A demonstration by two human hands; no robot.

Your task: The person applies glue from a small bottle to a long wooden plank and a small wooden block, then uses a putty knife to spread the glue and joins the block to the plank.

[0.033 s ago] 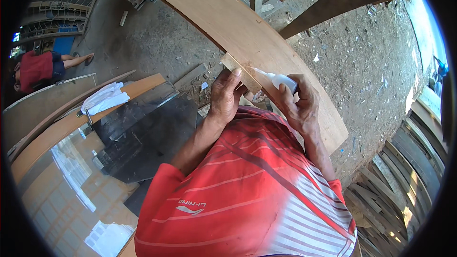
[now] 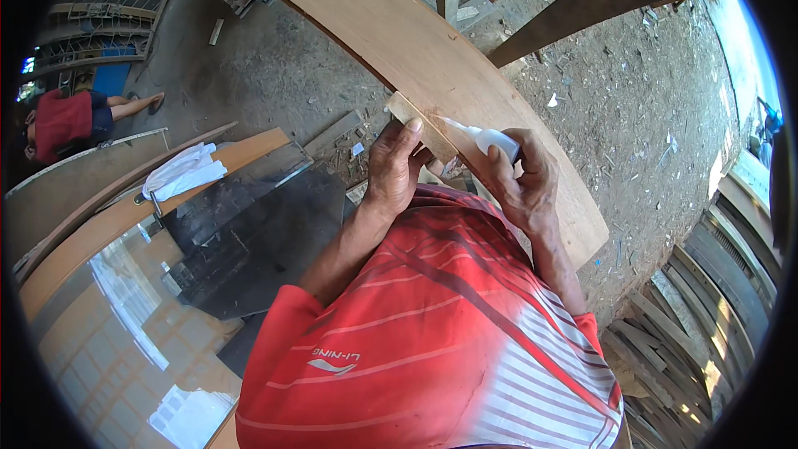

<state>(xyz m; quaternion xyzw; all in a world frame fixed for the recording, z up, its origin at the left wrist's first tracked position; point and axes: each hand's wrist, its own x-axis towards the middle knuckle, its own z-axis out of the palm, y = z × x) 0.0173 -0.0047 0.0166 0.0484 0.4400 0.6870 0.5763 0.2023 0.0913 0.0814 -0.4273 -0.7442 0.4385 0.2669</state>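
Note:
My left hand (image 2: 395,168) grips a small, flat piece of light wood (image 2: 420,126) and holds it against the edge of a long curved plywood board (image 2: 391,29). My right hand (image 2: 522,187) is closed around a small white glue bottle (image 2: 489,140). Its thin nozzle points left onto the small piece of wood. Both hands are close together in front of my chest, above my red striped shirt (image 2: 432,341).
A white cloth (image 2: 184,170) lies on a wooden panel at the left, beside a dark sheet (image 2: 249,233) and a glass pane (image 2: 108,324). Another person in a red top (image 2: 62,120) sits far left. Stacked planks (image 2: 706,299) lie lower right. The dirt floor (image 2: 632,91) holds wood scraps.

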